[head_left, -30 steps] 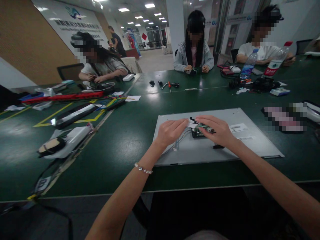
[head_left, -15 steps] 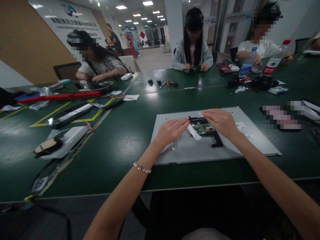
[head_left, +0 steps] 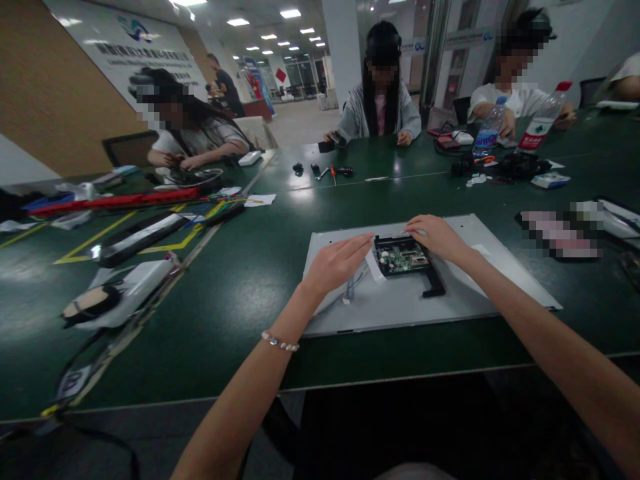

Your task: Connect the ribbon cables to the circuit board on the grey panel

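Note:
My left hand (head_left: 336, 265) is closed with its fingers pressed together at the left edge of a black frame (head_left: 434, 283). From its fingertips a white strip (head_left: 376, 268) hangs down along that edge. My right hand (head_left: 434, 235) pinches at the frame's far edge; a tiny pale bit shows at the fingertips, too small to name. Inside the frame sits a green circuit board (head_left: 403, 259). Both rest on a flat grey panel (head_left: 470, 293) that looks like the back of a screen. Grey cables (head_left: 345, 293) lie on the panel left of the frame.
The panel lies on a green table (head_left: 240, 280). Farther off are a screwdriver (head_left: 334, 175), a wrench (head_left: 323, 174) and two bottles, one blue-labelled (head_left: 486, 137), one red-labelled (head_left: 536, 130). A pouch-like bundle (head_left: 120, 290) lies at left. Several people sit around the table.
My left hand has shifted slightly left, and the white strip now lies closer along the frame's left edge. The right fingertips have lowered toward the frame's far edge, uncovering more of the board.

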Tool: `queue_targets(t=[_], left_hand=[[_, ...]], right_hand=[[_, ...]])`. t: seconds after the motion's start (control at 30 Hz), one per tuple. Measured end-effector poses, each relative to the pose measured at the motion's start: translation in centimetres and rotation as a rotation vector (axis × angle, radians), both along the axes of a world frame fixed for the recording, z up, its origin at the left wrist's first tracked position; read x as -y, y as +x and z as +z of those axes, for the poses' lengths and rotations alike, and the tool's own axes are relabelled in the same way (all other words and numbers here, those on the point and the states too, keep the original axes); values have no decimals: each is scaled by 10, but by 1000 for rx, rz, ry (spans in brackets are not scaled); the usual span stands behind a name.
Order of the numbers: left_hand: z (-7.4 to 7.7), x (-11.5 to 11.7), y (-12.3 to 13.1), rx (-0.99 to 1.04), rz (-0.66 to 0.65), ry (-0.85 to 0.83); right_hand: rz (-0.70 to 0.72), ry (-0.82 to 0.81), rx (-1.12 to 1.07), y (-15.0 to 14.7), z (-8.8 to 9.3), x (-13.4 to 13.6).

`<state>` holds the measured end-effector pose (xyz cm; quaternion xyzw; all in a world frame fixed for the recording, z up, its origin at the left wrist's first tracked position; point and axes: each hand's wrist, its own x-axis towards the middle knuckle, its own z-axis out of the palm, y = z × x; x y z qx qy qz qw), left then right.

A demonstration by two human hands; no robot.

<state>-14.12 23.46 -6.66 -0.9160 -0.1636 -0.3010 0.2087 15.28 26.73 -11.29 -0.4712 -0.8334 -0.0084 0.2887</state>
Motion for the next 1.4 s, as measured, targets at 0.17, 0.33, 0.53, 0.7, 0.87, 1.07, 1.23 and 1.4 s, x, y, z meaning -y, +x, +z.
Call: queue_targets(t=[0.17,0.33,0.53,0.7,0.87,1.07,1.23,1.4], left_hand=[[0,-1,0,-18,29,13],[1,0,1,-31,28,25],[0,-1,0,-39,27,35],[-1,-1,1,-43,28,8],[0,0,2,-48,36,-25],[-2,-1,2,-46,29,-37],[-2,-2,1,-62,38,-26],[-1,0,1,-71,38,-26]], right_hand=[[42,-61,-9,4,-11,-3],[35,-59,-21,0,-11,0],[15,-61,-24,-4,-7,3],[-45,-45,-52,-6,-7,2],[-64,-52,-31,-9,-2,3],[-75,-24,65,-17,5,9],[-69,-61,170,-21,11,9],[-27,-52,257,-23,15,0]])
